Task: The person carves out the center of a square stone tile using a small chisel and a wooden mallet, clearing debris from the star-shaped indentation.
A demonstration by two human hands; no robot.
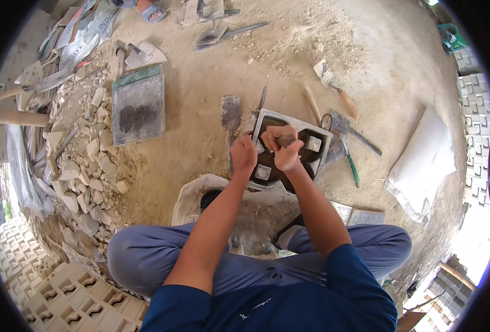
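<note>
Ground of tan, dusty earth (184, 94) carries a grey, rectangular, open-topped mould (325, 148), well inside its edges. Dark fill (280, 172) lies within the mould. Left hand (244, 153) is curled at the mould's left edge; whether it grips anything cannot be told. Right hand (287, 157), above the interior, closes round a brown, blunt-ended object (285, 140). Pale, square blocks (263, 172) show bare tops. Work is judged partway: fill placed, contents not yet released.

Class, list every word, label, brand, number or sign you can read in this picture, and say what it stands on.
Pale sacking, upper left: large dark capitals, partly legible; wording not copied here.
Dark blue shirt, lower edge: small pale script, too small to read.
I make out no other lettering.
</note>
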